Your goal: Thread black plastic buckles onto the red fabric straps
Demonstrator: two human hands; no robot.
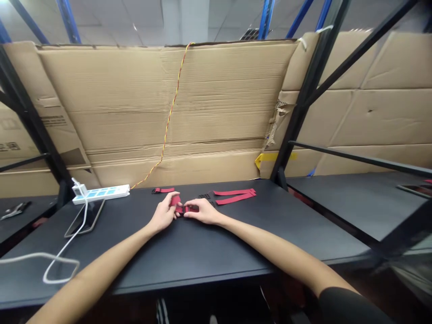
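Observation:
Both hands meet over the dark table, working on one red strap [175, 199] with a black buckle [182, 210]. My left hand [164, 211] pinches the strap on the buckle's left side, and a piece of red webbing rises between its fingers. From the right, my right hand [203, 211] grips the same strap close to the buckle; its fingers partly cover the red webbing. Just beyond my right hand lie small black buckles [204, 196] and loose red straps [235, 196]. Behind my left hand rests a short red strap with a black buckle [163, 190].
A white power strip [101, 194] with a plugged-in charger stands at the back left, its white cable [60, 256] looping forward. A phone-like tablet [86, 218] lies beside it. Cardboard [216, 108] walls the back, with a yellow-red cord [172, 105] hanging down. Black posts [299, 108] flank the table.

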